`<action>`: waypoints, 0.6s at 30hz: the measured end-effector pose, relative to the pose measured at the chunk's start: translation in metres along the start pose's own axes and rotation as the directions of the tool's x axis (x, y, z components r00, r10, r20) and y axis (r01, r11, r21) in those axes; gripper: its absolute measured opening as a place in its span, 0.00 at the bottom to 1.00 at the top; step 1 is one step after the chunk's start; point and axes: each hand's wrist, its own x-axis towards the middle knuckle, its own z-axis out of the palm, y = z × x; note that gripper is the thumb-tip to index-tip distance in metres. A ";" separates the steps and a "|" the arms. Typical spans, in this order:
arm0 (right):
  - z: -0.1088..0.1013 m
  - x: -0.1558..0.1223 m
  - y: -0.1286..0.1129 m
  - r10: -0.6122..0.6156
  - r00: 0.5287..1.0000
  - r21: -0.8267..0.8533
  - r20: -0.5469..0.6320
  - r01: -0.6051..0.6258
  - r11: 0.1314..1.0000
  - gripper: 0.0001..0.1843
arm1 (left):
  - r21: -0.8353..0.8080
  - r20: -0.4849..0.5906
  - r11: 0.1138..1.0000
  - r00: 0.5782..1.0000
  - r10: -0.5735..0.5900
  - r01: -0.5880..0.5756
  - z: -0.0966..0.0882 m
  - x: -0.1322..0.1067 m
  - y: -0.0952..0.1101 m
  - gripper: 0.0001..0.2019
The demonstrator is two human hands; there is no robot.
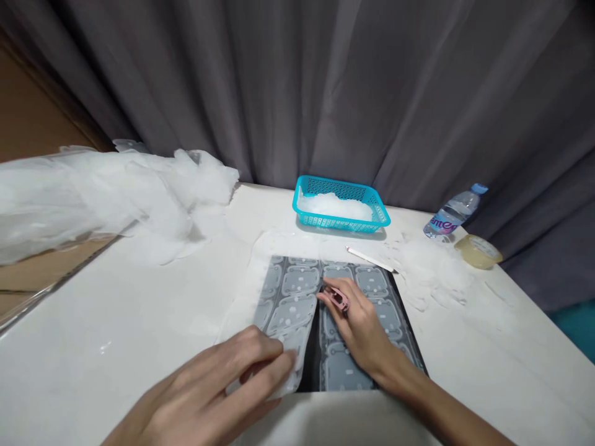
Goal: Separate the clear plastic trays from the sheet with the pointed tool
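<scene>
My left hand (223, 378) pinches the near edge of a translucent plastic sheet (292, 310), which is embossed with rounded-square shapes. That edge is lifted off the dark board (310, 365) beneath it. A slit runs up the sheet from the near edge to my right hand (356, 322), which is closed around a small pink hand tool (338, 298) at the slit's far end. The tool's tip is hard to make out. On the slit's right side the sheet lies flat on the board, partly covered by my right hand and forearm.
A turquoise basket (341, 224) with white translucent pieces stands at the back. To the right are a white stick-like object (369, 257), loose clear scraps (432, 266), a water bottle (453, 214) and a tape roll (480, 252). Translucent sheets (116, 192) are heaped at left.
</scene>
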 end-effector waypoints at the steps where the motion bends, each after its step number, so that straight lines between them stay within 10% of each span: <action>1: 0.000 0.000 0.000 -0.004 1.000 -0.006 0.002 0.004 1.000 0.15 | -0.004 -0.001 1.000 1.000 0.001 -0.001 0.000 -0.001 0.000 0.15; 18: -0.015 0.003 -0.006 0.056 0.998 0.035 0.008 -0.057 0.998 0.11 | 0.043 -0.027 0.999 0.999 -0.028 0.029 0.001 -0.009 -0.004 0.14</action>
